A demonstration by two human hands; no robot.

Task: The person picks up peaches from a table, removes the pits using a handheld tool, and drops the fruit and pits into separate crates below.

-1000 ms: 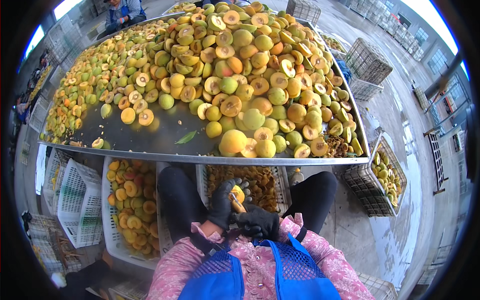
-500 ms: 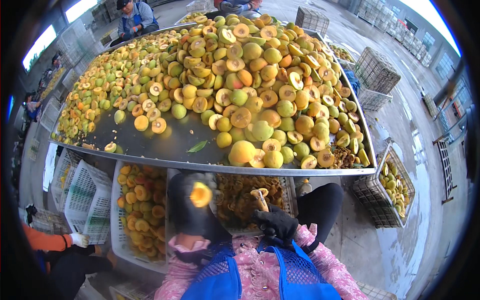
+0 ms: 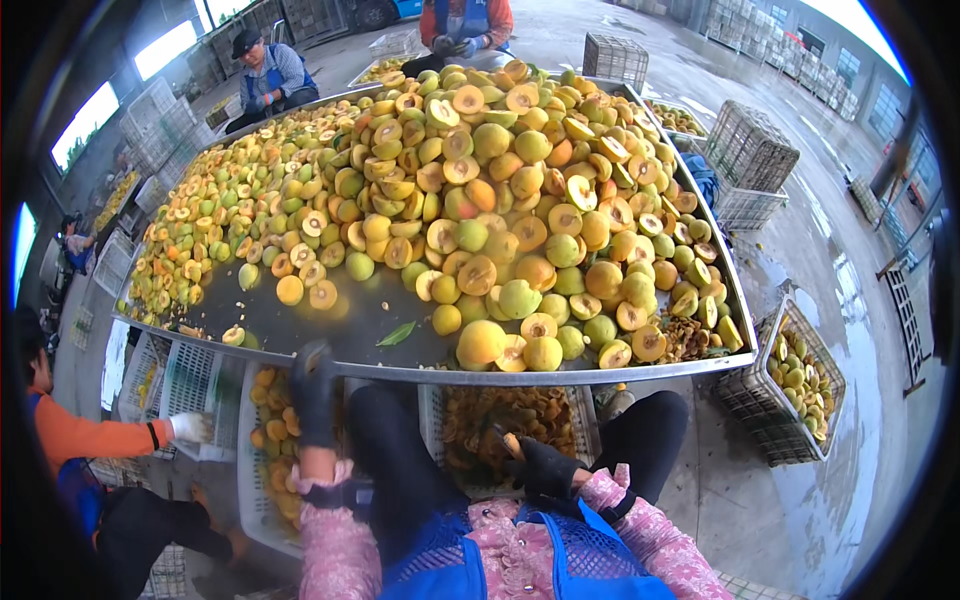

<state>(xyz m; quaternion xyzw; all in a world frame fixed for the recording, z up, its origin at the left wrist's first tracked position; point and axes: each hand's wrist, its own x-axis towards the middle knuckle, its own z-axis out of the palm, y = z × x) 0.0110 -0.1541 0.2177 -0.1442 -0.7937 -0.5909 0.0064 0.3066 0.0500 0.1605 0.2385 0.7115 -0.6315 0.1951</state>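
Observation:
My left hand point(image 3: 316, 395), in a black glove, reaches up to the table's near edge with fingers stretched out, somewhat blurred. No fruit shows in it. Below that hand stands a white crate point(image 3: 245, 440) of pitted yellow peach halves point(image 3: 272, 408). My right hand point(image 3: 548, 470), also black-gloved, is closed around a small pitting tool point(image 3: 513, 444) in front of my lap; only its brownish tip shows. Between my knees, a crate point(image 3: 432, 420) holds brown-orange peach scraps point(image 3: 500, 415). Halved peaches point(image 3: 500, 210) are heaped on the metal table point(image 3: 350, 330) ahead, many with pits in.
A crate of greenish fruit point(image 3: 795, 385) stands at the table's right. White crates point(image 3: 190, 385) sit at left, near a co-worker's white-gloved hand point(image 3: 190, 427). Two people point(image 3: 270, 75) sit beyond the table. Stacked crates point(image 3: 750, 150) stand far right on wet concrete.
My left hand has moved left and up to the table edge; the peach half seen by it is gone from there. My right hand, with the tool, is lower. The co-worker at left has leaned in.

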